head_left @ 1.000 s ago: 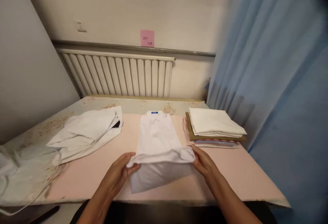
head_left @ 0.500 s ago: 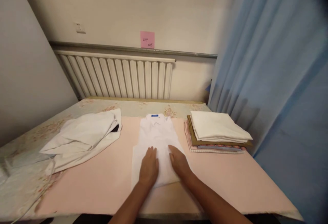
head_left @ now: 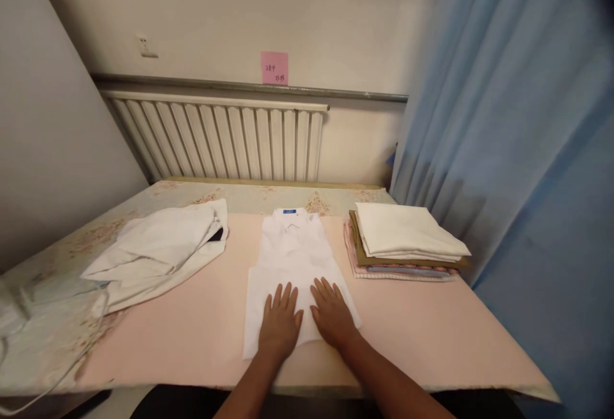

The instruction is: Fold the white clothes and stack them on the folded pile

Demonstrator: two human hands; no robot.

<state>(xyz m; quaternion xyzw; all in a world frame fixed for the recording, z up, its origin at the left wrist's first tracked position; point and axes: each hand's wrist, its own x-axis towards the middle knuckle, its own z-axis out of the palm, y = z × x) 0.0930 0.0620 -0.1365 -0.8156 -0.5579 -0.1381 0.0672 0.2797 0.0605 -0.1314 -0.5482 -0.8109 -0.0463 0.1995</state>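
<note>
A white folded shirt (head_left: 292, 252) lies in front of me, its collar with a blue label pointing away. My left hand (head_left: 281, 320) rests flat on the lower left part of the shirt, fingers spread. On the lower right part, my right hand (head_left: 332, 311) lies palm down with its fingers stretched out. Neither hand grips the cloth. Both wrists cover some of the shirt's near edge.
A pink cloth (head_left: 192, 336) covers much of the table. To the left is a crumpled white garment (head_left: 158, 249), with a thin cable (head_left: 71, 368) nearby. A stack of folded clothes (head_left: 407, 233) stands at the right, beside a blue curtain (head_left: 503, 118). Behind is a radiator (head_left: 230, 137).
My hands have gone from a slanted, more upright pose to lying flat with fingers spread on the shirt. The shirt stays in place; the view has shifted slightly.
</note>
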